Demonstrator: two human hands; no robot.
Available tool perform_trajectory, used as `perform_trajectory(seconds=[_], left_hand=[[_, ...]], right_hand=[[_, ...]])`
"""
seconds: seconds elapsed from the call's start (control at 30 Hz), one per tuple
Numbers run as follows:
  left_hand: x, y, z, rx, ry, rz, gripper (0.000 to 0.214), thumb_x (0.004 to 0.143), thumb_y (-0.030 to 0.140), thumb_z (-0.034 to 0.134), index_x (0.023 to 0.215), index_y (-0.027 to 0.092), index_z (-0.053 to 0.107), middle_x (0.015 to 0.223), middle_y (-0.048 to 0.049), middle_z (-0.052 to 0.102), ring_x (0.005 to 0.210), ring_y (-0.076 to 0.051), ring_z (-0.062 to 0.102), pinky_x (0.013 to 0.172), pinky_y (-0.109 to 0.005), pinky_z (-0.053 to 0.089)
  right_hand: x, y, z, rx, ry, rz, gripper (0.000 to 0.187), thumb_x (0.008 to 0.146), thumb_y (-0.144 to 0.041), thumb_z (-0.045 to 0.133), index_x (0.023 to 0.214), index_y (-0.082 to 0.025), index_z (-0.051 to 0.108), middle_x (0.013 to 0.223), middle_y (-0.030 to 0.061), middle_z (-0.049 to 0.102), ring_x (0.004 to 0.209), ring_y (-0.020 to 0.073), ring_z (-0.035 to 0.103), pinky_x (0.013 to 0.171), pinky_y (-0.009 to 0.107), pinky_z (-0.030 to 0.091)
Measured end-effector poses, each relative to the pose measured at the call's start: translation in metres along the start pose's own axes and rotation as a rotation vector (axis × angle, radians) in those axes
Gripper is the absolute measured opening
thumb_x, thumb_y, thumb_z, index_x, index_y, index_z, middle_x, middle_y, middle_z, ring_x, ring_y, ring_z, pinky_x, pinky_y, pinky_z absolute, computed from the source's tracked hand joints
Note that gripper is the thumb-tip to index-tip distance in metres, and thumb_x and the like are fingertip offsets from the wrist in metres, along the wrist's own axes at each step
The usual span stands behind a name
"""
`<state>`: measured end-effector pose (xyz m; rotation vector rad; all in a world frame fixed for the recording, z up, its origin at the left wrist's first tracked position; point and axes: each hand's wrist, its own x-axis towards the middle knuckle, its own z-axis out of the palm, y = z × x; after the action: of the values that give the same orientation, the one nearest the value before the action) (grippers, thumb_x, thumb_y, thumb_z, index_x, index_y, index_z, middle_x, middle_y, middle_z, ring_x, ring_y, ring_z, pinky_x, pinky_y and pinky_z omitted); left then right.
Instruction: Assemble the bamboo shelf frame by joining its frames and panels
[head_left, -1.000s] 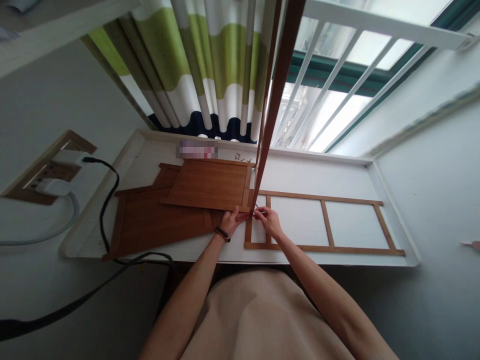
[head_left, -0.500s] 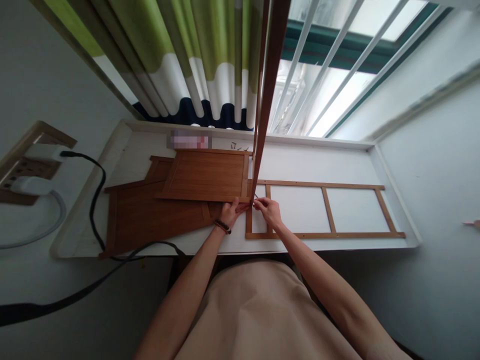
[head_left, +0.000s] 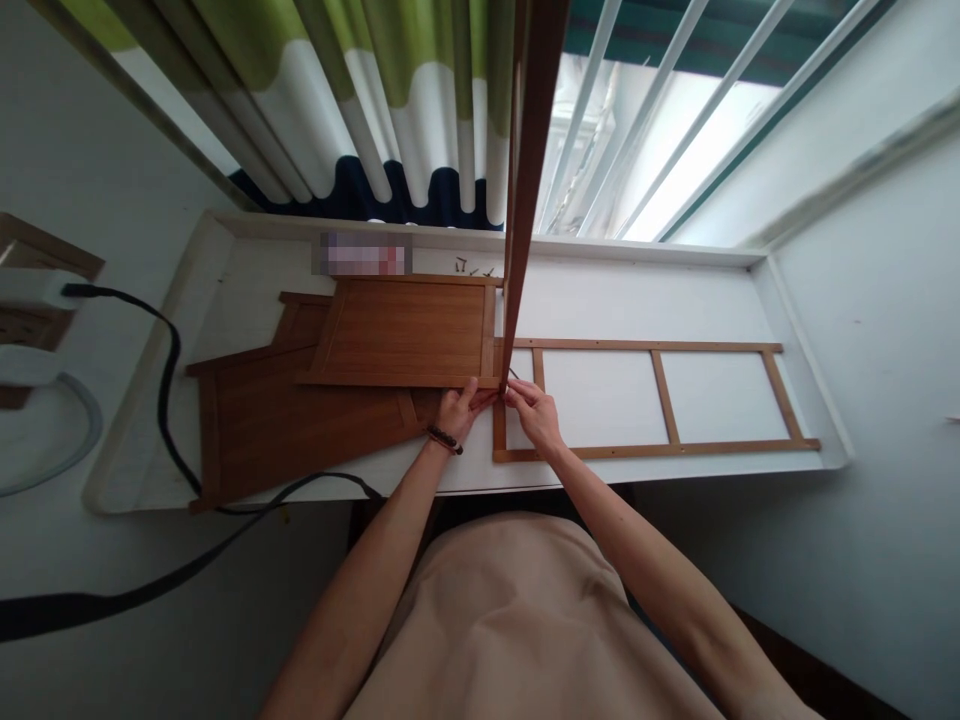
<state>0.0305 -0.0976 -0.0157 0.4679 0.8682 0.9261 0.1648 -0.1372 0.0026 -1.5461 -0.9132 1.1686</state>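
Observation:
A flat wooden panel (head_left: 412, 325) lies with its right end against an upright wooden frame (head_left: 523, 200), which I see nearly edge-on. My left hand (head_left: 459, 410) grips the panel's near edge at that corner, thumb on top and fingers stretching along it to the joint. On the other side of the upright, my right hand (head_left: 532, 405) is closed in a pinch low against the wood. A thin dark rod (head_left: 514, 374) sticks out above its fingertips; the rest of it is hidden. Beneath the right hand lies a ladder-like wooden frame (head_left: 664, 400).
Another wooden panel (head_left: 300, 430) lies under the first on the white ledge (head_left: 637, 295). Several screws (head_left: 461, 266) and a blurred-out packet (head_left: 364, 255) sit at the back. A black cable (head_left: 169, 375) crosses the left side. Behind hang curtains (head_left: 420, 90) beside window bars (head_left: 645, 130).
The head view has tilted slightly down, so the ledge appears higher. Both hands keep their places at the joint, and the right fingers have shifted a little around the rod.

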Motion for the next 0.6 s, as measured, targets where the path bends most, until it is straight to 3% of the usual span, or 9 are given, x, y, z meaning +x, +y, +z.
perform_trajectory(seconds=[0.17,0.27,0.43,0.6], left_hand=[[0.001,-0.001,0.001,-0.004,0.002,0.034,0.031,0.071,0.033,0.065,0.085,0.005,0.066,0.089,-0.0146,0.069,0.093,-0.024,0.062,0.091,-0.04,0.046],[0.001,-0.002,0.001,-0.011,0.009,0.044,0.029,0.071,0.031,0.065,0.086,0.006,0.066,0.088,-0.0131,0.069,0.092,-0.023,0.063,0.09,-0.038,0.046],[0.0,0.0,0.002,0.01,0.026,0.017,0.029,0.07,0.03,0.065,0.087,0.006,0.066,0.088,-0.0121,0.069,0.093,-0.022,0.062,0.089,-0.036,0.046],[0.001,0.003,0.004,0.027,0.023,-0.019,0.03,0.071,0.031,0.064,0.085,0.005,0.066,0.09,-0.0148,0.069,0.095,-0.023,0.062,0.091,-0.036,0.045]], right_hand=[[-0.006,0.004,0.002,-0.115,-0.008,-0.089,0.032,0.078,-0.03,0.051,0.107,-0.022,0.063,0.119,0.0038,0.055,0.11,0.0168,0.051,0.096,0.031,0.042],[-0.009,0.004,0.0,-0.132,-0.007,-0.11,0.033,0.079,-0.031,0.05,0.109,-0.021,0.062,0.12,0.0044,0.054,0.114,0.0168,0.047,0.1,0.031,0.036],[-0.012,0.002,0.003,-0.099,-0.01,-0.131,0.033,0.081,-0.033,0.049,0.11,-0.023,0.061,0.121,0.0035,0.054,0.115,0.0171,0.047,0.1,0.033,0.037],[-0.007,0.001,0.004,-0.018,-0.023,-0.055,0.032,0.078,-0.033,0.052,0.107,-0.024,0.063,0.121,0.0028,0.054,0.112,0.0186,0.051,0.096,0.034,0.043]])
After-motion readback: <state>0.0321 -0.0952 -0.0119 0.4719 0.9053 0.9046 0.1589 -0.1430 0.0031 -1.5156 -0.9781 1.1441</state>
